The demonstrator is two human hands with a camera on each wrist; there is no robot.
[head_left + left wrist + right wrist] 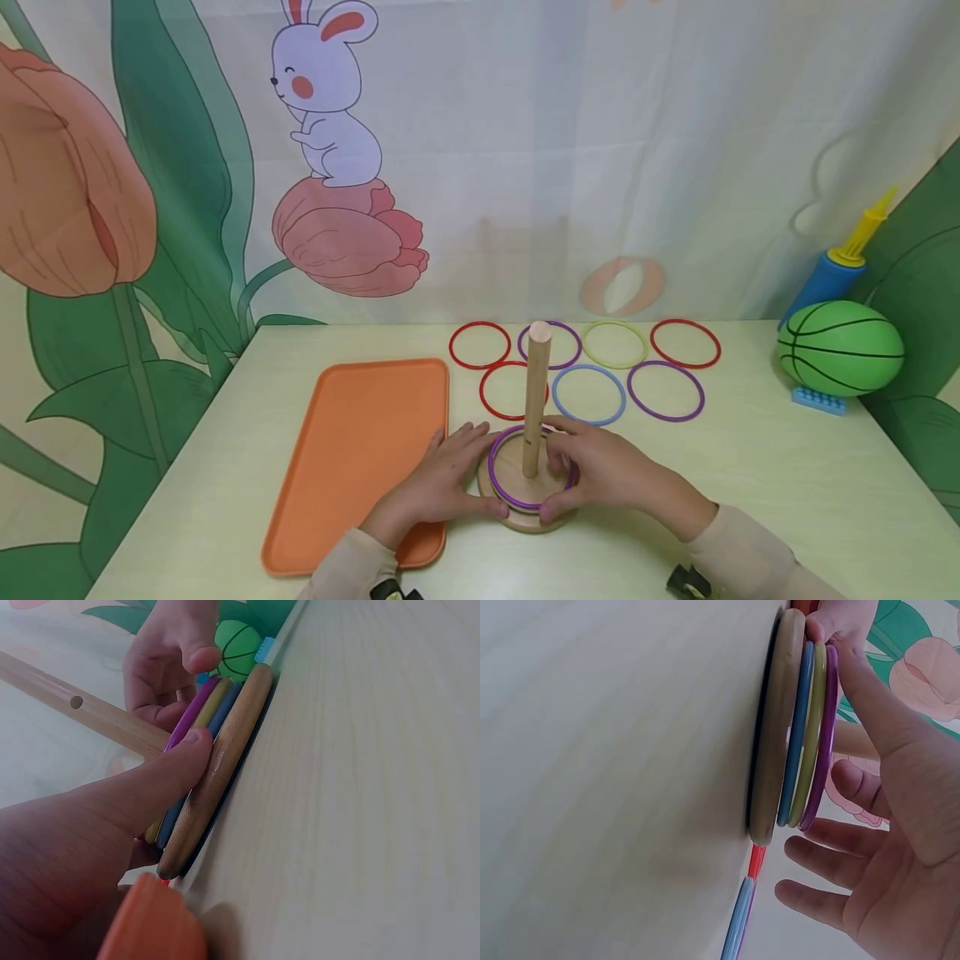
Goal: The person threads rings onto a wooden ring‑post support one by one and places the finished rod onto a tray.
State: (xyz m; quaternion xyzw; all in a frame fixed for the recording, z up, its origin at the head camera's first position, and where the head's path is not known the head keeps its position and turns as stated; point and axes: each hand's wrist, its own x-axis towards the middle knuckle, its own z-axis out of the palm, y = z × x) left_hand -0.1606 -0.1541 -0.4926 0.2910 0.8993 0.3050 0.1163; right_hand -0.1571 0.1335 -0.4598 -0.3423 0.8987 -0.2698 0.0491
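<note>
A wooden ring stand (534, 400) with an upright peg and round base (525, 523) is on the table. Three rings lie stacked around the peg: a blue ring (796, 735) lowest, a yellow-green ring (810, 735) above it, and a purple ring (491, 467) on top. My left hand (446, 475) holds the left side of the base, its thumb against the edge of the stack. On the right, my right hand (611, 467) is around the stack's side, thumb at the purple ring's front edge. Its other fingers are spread loosely in the right wrist view.
Behind the stand lie several loose rings, including a light blue ring (588, 421) and a red ring (684, 367). An orange tray (360, 450) is at the left. At the back right are a green ball (840, 350), a blue block (817, 402) and a blue-yellow pump (832, 271).
</note>
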